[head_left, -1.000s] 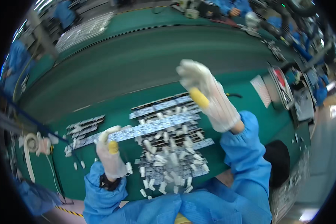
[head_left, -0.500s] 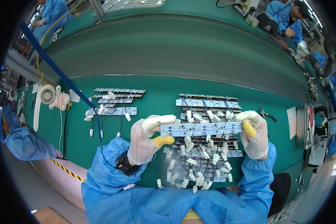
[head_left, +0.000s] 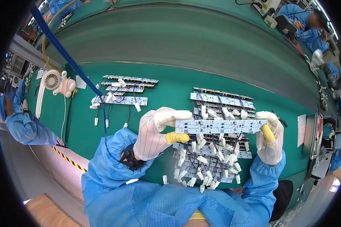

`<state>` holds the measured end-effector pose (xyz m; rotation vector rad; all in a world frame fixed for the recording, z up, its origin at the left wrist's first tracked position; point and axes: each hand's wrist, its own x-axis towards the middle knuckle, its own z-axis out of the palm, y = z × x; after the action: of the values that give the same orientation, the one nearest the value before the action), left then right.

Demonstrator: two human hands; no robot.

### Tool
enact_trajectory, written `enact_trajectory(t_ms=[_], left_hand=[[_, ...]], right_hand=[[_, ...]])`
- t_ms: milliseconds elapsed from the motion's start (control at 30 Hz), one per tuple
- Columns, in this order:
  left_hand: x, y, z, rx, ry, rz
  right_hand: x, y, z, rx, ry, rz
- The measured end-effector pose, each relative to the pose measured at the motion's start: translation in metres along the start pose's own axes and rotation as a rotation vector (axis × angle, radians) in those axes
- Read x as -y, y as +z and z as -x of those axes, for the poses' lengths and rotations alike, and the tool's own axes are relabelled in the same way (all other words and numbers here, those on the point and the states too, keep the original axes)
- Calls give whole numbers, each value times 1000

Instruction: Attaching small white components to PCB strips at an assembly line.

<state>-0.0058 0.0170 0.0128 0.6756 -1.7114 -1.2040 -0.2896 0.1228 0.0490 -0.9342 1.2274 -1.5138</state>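
Note:
Between my two gloved hands I hold a long white LED circuit board [head_left: 220, 126], roughly level, its component side facing me. My left hand [head_left: 159, 130] pinches the left end, a yellow-tipped thumb below and the fingers above. At the right end, my right hand [head_left: 269, 132] grips the board the same way. Beneath and behind it lies a pile of similar boards [head_left: 221, 99] with dark wires and white connectors [head_left: 202, 159], partly hidden by the held board. A black strap [head_left: 130, 158] circles my left wrist.
A smaller group of boards [head_left: 140, 100] lies left on the green table [head_left: 83, 132]. Beyond it are a white-and-pink fan [head_left: 52, 79] and a hanging blue coiled cord [head_left: 64, 53]. Pliers [head_left: 282, 122] and a printed sheet [head_left: 301, 130] lie right. A co-worker [head_left: 30, 125] sits far left.
The held board and both hands appear slightly farther right and nearer my face. The whole view has shifted and tilted a little. Both hands keep their grip.

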Motion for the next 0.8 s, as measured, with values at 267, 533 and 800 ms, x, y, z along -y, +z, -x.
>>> enact_trajectory(t_ms=[267, 533, 800], left_hand=[[1, -1, 1, -6, 6, -49], [4, -6, -1, 20, 78, -73], [5, -8, -1, 92, 46, -56]], right_hand=[[0, -6, 3, 33, -8, 1], [1, -3, 2, -12, 6, 101], [-6, -11, 1, 87, -55, -13]])
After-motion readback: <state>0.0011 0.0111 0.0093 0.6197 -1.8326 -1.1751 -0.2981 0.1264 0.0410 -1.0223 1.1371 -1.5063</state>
